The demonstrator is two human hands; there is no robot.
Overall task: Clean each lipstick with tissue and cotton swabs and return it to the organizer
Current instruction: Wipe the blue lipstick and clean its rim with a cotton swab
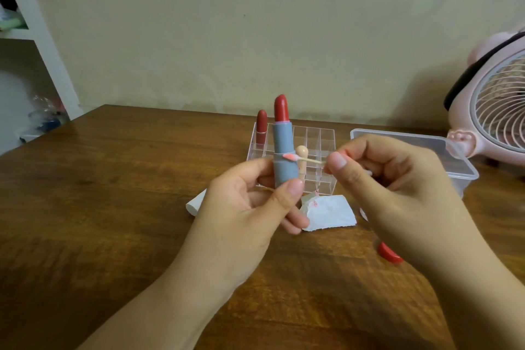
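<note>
My left hand grips a grey-blue lipstick upright, its red bullet extended at the top. My right hand pinches a cotton swab whose pink-stained tip touches the tube's middle seam. Behind them stands a clear acrylic organizer holding a dark red lipstick at its back left and a beige-capped one in the middle. A folded white tissue with a pink smear lies on the table below the organizer.
A red cap lies on the wooden table under my right wrist. A clear lidded plastic box and a pink fan stand at the right. A white object lies left of my left hand.
</note>
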